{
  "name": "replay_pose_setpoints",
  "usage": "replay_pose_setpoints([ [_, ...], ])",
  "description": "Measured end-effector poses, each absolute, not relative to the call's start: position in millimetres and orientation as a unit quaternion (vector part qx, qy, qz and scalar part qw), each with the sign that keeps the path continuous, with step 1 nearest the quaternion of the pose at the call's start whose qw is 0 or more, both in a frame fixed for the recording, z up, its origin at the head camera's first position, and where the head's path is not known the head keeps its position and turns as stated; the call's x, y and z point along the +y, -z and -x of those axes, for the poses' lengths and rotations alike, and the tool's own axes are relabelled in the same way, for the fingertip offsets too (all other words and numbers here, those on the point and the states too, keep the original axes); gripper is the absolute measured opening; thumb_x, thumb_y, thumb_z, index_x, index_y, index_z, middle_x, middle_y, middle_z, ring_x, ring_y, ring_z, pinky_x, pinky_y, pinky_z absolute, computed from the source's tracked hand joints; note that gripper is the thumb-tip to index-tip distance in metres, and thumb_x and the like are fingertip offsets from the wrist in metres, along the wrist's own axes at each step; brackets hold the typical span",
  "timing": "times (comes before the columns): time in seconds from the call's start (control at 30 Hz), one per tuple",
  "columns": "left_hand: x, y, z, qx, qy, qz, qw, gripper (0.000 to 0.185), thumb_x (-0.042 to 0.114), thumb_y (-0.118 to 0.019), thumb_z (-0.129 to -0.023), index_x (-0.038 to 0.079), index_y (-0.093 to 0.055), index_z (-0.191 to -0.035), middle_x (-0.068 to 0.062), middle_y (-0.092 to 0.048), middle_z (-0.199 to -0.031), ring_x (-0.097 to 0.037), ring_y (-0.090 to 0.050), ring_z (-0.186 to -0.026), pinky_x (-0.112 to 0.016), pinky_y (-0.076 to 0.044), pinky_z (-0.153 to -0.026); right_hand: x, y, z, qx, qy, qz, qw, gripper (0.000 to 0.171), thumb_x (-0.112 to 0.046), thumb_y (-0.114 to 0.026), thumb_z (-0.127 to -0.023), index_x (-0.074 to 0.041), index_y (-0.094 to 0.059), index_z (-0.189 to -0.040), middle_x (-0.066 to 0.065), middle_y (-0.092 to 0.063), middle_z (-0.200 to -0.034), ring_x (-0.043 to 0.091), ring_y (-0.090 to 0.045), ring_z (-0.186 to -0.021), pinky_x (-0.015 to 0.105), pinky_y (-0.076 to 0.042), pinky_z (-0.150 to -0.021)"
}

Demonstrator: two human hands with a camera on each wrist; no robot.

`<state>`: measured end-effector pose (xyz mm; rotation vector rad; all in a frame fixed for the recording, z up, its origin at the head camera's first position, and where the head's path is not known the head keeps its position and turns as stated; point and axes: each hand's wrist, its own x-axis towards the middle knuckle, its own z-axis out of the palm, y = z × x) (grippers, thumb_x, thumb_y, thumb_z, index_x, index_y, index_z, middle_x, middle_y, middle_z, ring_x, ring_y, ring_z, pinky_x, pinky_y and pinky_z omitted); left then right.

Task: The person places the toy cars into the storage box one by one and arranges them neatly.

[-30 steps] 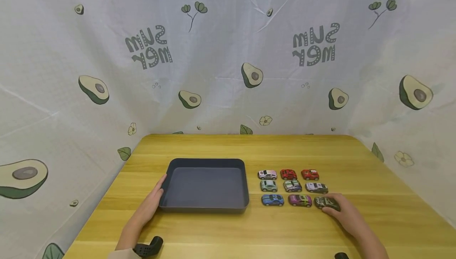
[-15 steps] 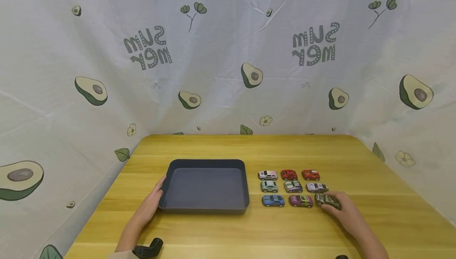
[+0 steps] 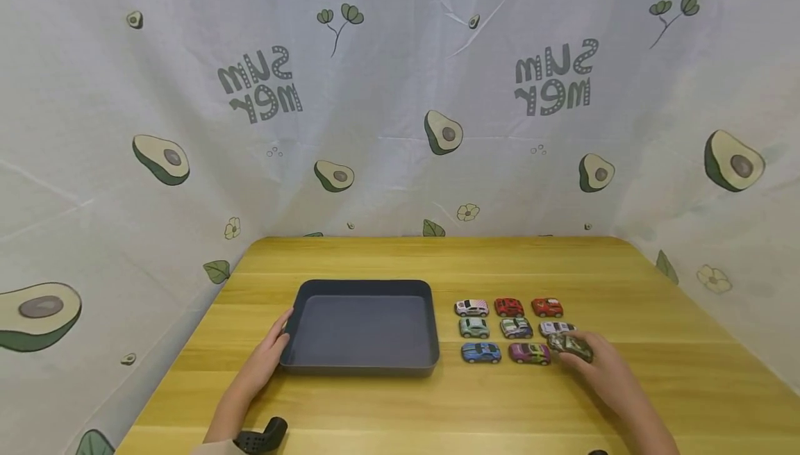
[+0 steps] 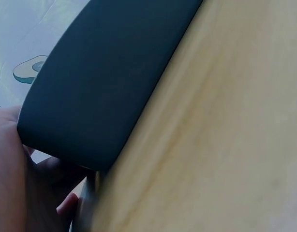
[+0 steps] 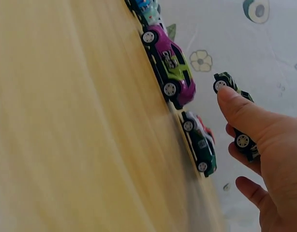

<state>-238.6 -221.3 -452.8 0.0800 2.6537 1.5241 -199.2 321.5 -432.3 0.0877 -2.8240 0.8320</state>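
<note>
My right hand (image 3: 605,366) pinches a camouflage-patterned toy car (image 3: 570,346) between thumb and fingers. In the right wrist view this car (image 5: 242,141) is off the wooden table, with the thumb across its side. Just left of it stands a purple and lime toy car (image 3: 529,353); behind it, a white and dark green toy car (image 3: 553,328) is partly covered. My left hand (image 3: 262,360) lies along the left side of a dark grey rectangular tray (image 3: 359,370). The left wrist view shows it against the corner of the tray wall (image 4: 90,92), with some fingers hidden behind.
More toy cars stand in rows right of the tray: a blue one (image 3: 481,352), a pale green one (image 3: 474,328), a white and pink one (image 3: 471,308) and red ones such as the ladybird-like car (image 3: 509,307). A printed cloth (image 3: 387,94) hangs behind the wooden table (image 3: 400,413).
My right hand has lifted the camouflage toy car off the table and shifted slightly up and left with it. The left hand stays at the tray.
</note>
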Motion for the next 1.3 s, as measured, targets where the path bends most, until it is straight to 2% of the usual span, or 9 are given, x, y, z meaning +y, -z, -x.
replay_pose_setpoints([
  [0.13, -222, 453, 240, 0.866, -0.497, -0.028, 0.040, 0.049, 0.026, -0.028, -0.099, 0.024, -0.015, -0.146, -0.017, -0.011, -0.152, -0.038, -0.012, -0.139, -0.058, -0.014, -0.110, 311, 426, 199, -0.950, -0.294, -0.030, 0.101, 0.058, -0.040, -0.058, -0.085, 0.002, -0.047, -0.124, 0.035, -0.044, -0.124, 0.052, -0.042, -0.110, 0.065, -0.035, -0.085],
  [0.23, -222, 453, 240, 0.864, -0.501, -0.027, 0.037, 0.049, 0.024, -0.029, -0.099, 0.023, -0.016, -0.146, -0.017, -0.012, -0.152, -0.038, -0.012, -0.139, -0.057, -0.015, -0.110, 301, 421, 201, -0.948, -0.285, -0.047, 0.129, 0.052, -0.035, -0.062, -0.083, 0.000, -0.051, -0.121, 0.032, -0.050, -0.121, 0.049, -0.046, -0.108, 0.064, -0.036, -0.084],
  [0.3, -223, 453, 239, 0.863, -0.503, -0.025, 0.036, 0.049, 0.023, -0.029, -0.099, 0.023, -0.016, -0.146, -0.017, -0.012, -0.152, -0.038, -0.013, -0.139, -0.057, -0.015, -0.110, 295, 418, 204, -0.950, -0.267, -0.064, 0.148, 0.049, -0.031, -0.065, -0.081, 0.000, -0.054, -0.118, 0.030, -0.054, -0.116, 0.048, -0.050, -0.105, 0.062, -0.038, -0.084],
  [0.57, -223, 454, 237, 0.865, -0.501, -0.028, 0.028, 0.049, 0.022, -0.030, -0.098, 0.022, -0.017, -0.145, -0.018, -0.012, -0.152, -0.039, -0.014, -0.138, -0.056, -0.017, -0.110, 269, 407, 211, -0.959, -0.223, -0.089, 0.153, 0.049, -0.031, -0.066, -0.080, 0.002, -0.057, -0.114, 0.025, -0.059, -0.112, 0.045, -0.053, -0.104, 0.059, -0.042, -0.085],
  [0.9, -221, 452, 240, 0.855, -0.517, -0.026, 0.034, 0.050, 0.021, -0.032, -0.098, 0.020, -0.017, -0.146, -0.019, -0.011, -0.152, -0.040, -0.013, -0.138, -0.057, -0.018, -0.109, 238, 406, 223, -0.944, -0.226, -0.148, 0.189, 0.038, -0.015, -0.069, -0.077, -0.001, -0.060, -0.112, 0.018, -0.064, -0.107, 0.038, -0.058, -0.100, 0.061, -0.041, -0.085],
  [1.03, -222, 452, 242, 0.855, -0.516, -0.022, 0.036, 0.050, 0.021, -0.031, -0.097, 0.020, -0.017, -0.145, -0.019, -0.012, -0.152, -0.041, -0.013, -0.138, -0.057, -0.017, -0.109, 227, 409, 227, -0.935, -0.233, -0.171, 0.206, 0.038, -0.013, -0.069, -0.076, -0.001, -0.061, -0.111, 0.017, -0.065, -0.106, 0.035, -0.060, -0.098, 0.056, -0.044, -0.085],
  [1.3, -221, 455, 241, 0.859, -0.511, -0.015, 0.040, 0.050, 0.022, -0.031, -0.098, 0.021, -0.017, -0.145, -0.020, -0.013, -0.151, -0.040, -0.014, -0.138, -0.056, -0.017, -0.109, 198, 409, 227, -0.933, -0.243, -0.182, 0.195, 0.038, -0.017, -0.070, -0.077, -0.008, -0.062, -0.113, 0.010, -0.065, -0.107, 0.032, -0.060, -0.100, 0.055, -0.045, -0.085],
])
